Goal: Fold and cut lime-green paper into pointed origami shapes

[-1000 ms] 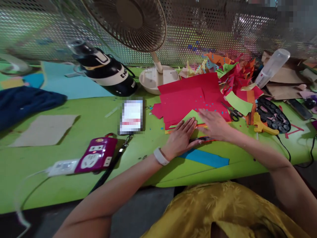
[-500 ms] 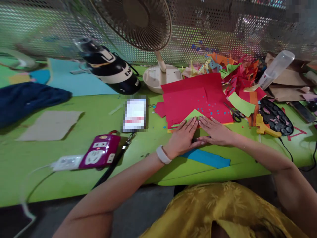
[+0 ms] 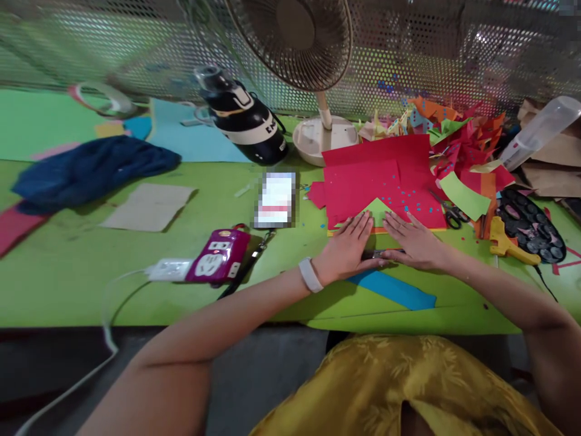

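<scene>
A small green piece of paper, peaked at the top, lies on red sheets of paper. My left hand rests flat with fingers stretched over its left side. On its right side lies my right hand, also flat, fingers extended. Between the two palms and thumbs shows a dark, narrow object, mostly covered, whose kind I cannot make out. Just below the hands is a blue paper strip. Tiny blue bits are scattered over the red paper.
Right of the red paper are scissors, a yellow glue gun and a black palette-like tray. Coloured scraps pile up behind. A fan, a black bottle, a phone and a purple power socket stand leftward.
The view has swung left, so the table things appear further right. My hands have moved slightly apart, uncovering more of the green paper and the dark object between them.
</scene>
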